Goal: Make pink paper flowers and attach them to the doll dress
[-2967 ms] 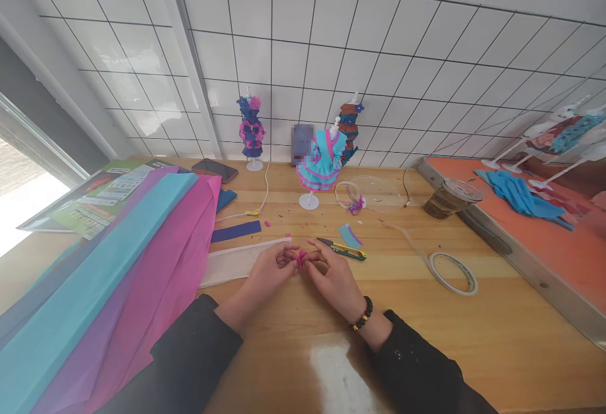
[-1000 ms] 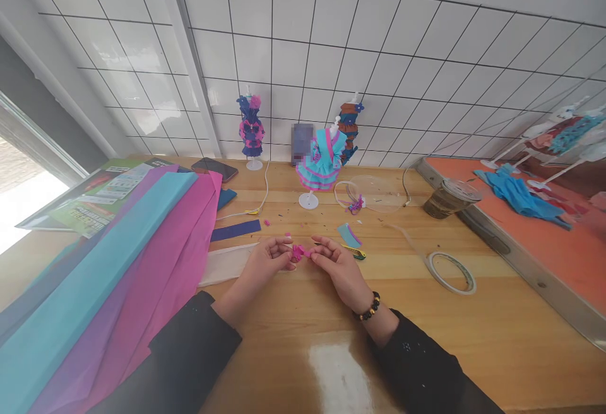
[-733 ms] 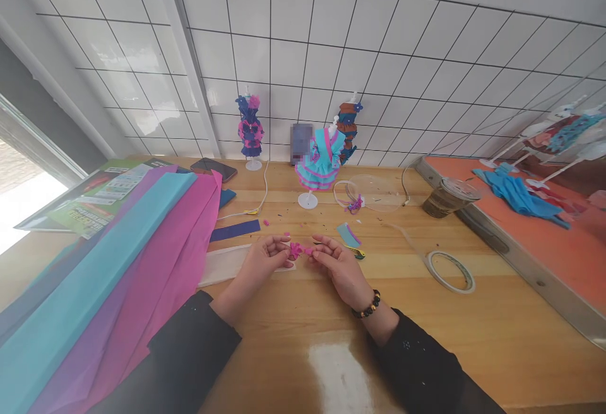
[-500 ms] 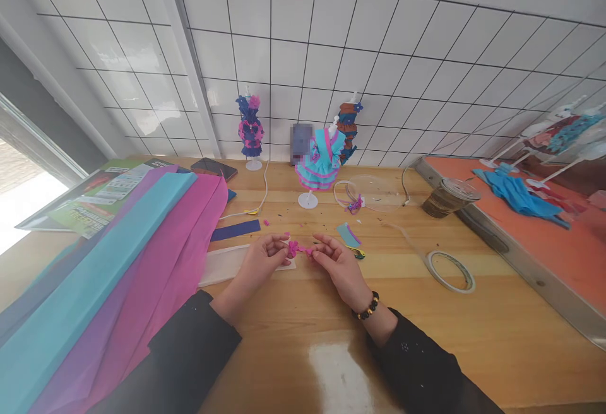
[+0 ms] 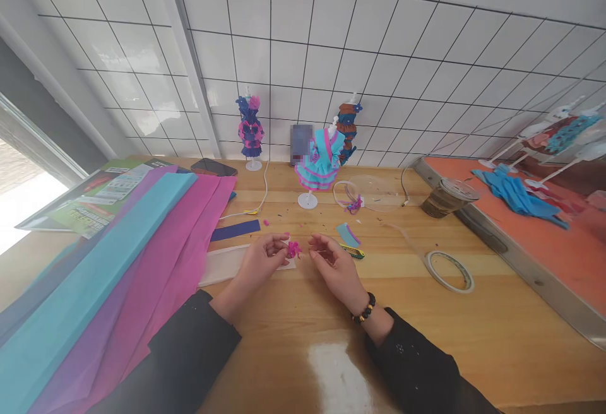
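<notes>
Between thumb and fingertips, my left hand [image 5: 259,257] pinches a small magenta paper flower [image 5: 294,249]. Just right of the flower, apart from it, my right hand [image 5: 337,264] is open, its fingers loosely bent with nothing seen between them. Beneath the left hand lies a white strip of paper [image 5: 225,264]. A yellow-green cutter [image 5: 355,252] rests beyond the right hand, close to a light-blue paper piece [image 5: 349,235] with a purple edge. Up ahead stands a small dress form in a turquoise and pink paper dress [image 5: 322,165].
Large coloured paper sheets [image 5: 142,262] cover the table's left side. Two more dressed forms, one navy and pink [image 5: 250,127], stand by the tiled wall. To the right are a tape roll [image 5: 466,281], a dark lidded cup [image 5: 445,198] and an orange surface [image 5: 521,237].
My right hand has let go of the pink paper and opened slightly. The paper that stretched between both hands is now gathered at the flower in my left hand.
</notes>
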{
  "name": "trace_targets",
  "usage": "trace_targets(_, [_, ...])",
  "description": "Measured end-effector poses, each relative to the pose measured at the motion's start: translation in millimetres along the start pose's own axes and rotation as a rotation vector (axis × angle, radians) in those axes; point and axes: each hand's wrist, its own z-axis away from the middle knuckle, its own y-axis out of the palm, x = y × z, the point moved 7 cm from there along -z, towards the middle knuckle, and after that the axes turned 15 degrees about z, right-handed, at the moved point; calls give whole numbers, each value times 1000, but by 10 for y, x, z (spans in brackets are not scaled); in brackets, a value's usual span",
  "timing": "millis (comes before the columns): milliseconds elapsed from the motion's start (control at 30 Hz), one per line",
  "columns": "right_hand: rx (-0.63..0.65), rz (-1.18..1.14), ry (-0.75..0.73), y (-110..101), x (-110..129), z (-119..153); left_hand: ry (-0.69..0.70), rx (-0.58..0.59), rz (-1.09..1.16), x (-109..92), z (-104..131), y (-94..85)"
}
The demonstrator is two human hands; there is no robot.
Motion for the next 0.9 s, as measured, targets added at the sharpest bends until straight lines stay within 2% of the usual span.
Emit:
trace_targets(133, [77,-73,14,49,23,8,-45,46,91,8,3,29])
trace_targets(267, [202,-173,18,137,52,40,-104,38,155,9,12,36])
trace_targets(367, [239,-84,-46,160,94,65,-137,27,182,17,16,37])
trace_targets(500, [156,155,-183,127,180,83,-120,39,166,18,18,60])
trace_targets(667, [33,321,-242,67,228,79,-74,58,129,42,21,89])
trace_targets(900, [26,426,-348,57,245,87,-76,66,113,71,21,81])
